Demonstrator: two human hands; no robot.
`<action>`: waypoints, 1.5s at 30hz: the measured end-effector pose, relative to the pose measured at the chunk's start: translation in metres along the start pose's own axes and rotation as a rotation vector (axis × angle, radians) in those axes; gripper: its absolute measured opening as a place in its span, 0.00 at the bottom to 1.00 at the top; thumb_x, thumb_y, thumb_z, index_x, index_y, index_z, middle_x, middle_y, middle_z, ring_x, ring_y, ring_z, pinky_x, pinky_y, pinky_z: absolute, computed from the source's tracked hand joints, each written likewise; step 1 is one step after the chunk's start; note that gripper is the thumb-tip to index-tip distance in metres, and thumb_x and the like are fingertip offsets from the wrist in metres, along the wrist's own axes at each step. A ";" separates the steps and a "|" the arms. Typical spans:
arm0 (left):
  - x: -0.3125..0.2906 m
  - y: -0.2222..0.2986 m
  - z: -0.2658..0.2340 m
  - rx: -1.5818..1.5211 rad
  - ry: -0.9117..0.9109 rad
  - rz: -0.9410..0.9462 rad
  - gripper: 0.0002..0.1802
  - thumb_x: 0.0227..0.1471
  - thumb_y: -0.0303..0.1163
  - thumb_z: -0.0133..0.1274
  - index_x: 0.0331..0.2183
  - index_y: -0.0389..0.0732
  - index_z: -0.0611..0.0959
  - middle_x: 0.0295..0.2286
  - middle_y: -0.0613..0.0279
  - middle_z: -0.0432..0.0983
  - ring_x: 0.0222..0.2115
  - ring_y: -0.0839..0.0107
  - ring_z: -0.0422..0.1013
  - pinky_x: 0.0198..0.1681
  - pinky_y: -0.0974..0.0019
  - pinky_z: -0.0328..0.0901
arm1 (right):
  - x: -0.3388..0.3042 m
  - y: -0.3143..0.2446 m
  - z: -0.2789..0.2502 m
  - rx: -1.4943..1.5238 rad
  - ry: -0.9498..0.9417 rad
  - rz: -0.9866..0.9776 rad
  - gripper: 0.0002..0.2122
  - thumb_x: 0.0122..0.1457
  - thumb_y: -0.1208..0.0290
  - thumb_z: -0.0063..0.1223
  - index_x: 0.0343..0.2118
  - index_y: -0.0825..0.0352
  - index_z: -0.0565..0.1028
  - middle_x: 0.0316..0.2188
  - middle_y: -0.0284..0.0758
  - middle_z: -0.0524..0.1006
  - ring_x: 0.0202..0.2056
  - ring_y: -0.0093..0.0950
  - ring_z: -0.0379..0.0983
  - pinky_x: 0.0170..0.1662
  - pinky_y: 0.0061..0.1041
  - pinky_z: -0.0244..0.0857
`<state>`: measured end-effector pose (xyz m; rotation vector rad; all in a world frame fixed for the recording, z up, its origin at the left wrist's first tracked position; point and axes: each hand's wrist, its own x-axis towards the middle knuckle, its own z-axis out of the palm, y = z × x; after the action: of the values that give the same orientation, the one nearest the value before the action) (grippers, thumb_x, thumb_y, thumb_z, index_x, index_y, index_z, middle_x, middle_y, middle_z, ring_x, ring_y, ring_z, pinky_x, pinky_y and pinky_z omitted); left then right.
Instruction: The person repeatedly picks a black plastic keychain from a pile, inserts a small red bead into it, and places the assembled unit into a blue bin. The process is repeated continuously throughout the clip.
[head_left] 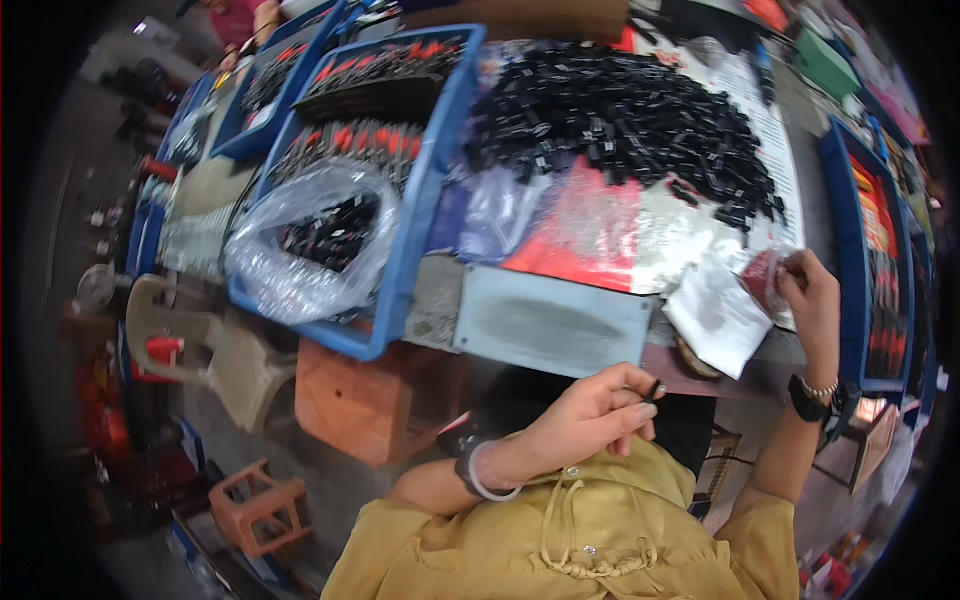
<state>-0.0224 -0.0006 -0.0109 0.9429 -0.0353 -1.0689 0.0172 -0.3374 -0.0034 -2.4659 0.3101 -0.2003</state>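
My left hand (612, 408) is in front of my body, thumb and fingers pinched on a small black piece (655, 391). Over at the right, my right hand (812, 290) has its fingers curled together at a clear plastic bag with red contents (763, 280). Its fingertips meet the bag's right side, and what lies between them is too small to make out. Just left of that bag lies a crumpled white sheet (718, 315). A large heap of small black plastic pieces (610, 110) spreads over the far part of the table.
A grey metal plate (555, 318) lies at the table's near edge. To the left, a blue crate (418, 215) holds rows of black-and-red parts and a clear bag (310, 290) of dark pieces. Another blue crate (850, 300) stands right. An orange stool (345, 400) and beige chair (190, 345) are below left.
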 end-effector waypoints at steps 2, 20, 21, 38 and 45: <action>0.000 -0.001 0.001 -0.022 -0.016 0.047 0.14 0.60 0.32 0.48 0.46 0.37 0.69 0.28 0.64 0.74 0.21 0.84 0.66 0.25 0.79 0.62 | -0.001 0.005 0.000 0.035 0.014 -0.065 0.05 0.54 0.82 0.50 0.34 0.75 0.73 0.24 0.34 0.74 0.27 0.18 0.70 0.34 0.18 0.65; -0.003 0.000 -0.002 -0.006 -0.045 0.101 0.15 0.60 0.29 0.49 0.47 0.34 0.67 0.32 0.61 0.76 0.26 0.83 0.69 0.30 0.78 0.65 | -0.058 -0.044 0.008 0.565 0.095 -0.084 0.02 0.59 0.79 0.50 0.32 0.70 0.70 0.28 0.31 0.72 0.26 0.17 0.67 0.31 0.15 0.62; -0.002 0.000 -0.001 -0.009 -0.043 0.097 0.15 0.60 0.28 0.49 0.47 0.34 0.67 0.32 0.61 0.76 0.25 0.83 0.69 0.30 0.78 0.65 | -0.069 -0.056 0.016 0.587 0.041 -0.016 0.01 0.57 0.80 0.50 0.31 0.70 0.70 0.28 0.32 0.73 0.26 0.18 0.67 0.31 0.15 0.62; -0.011 0.000 0.014 0.386 0.104 0.331 0.10 0.57 0.23 0.50 0.40 0.33 0.70 0.29 0.66 0.75 0.26 0.87 0.68 0.27 0.80 0.62 | -0.108 -0.102 0.070 1.330 -0.374 0.142 0.10 0.58 0.72 0.56 0.31 0.72 0.69 0.29 0.40 0.74 0.24 0.20 0.71 0.29 0.17 0.68; -0.008 -0.009 0.029 0.357 0.222 0.440 0.09 0.54 0.23 0.54 0.35 0.34 0.71 0.17 0.69 0.67 0.17 0.88 0.61 0.19 0.77 0.54 | -0.122 -0.106 0.064 1.141 -0.201 -0.044 0.03 0.54 0.83 0.55 0.31 0.75 0.72 0.32 0.45 0.75 0.27 0.24 0.73 0.32 0.18 0.70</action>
<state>-0.0462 -0.0142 0.0043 1.3001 -0.2456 -0.5542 -0.0678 -0.1859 0.0030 -1.3444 0.0171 -0.0963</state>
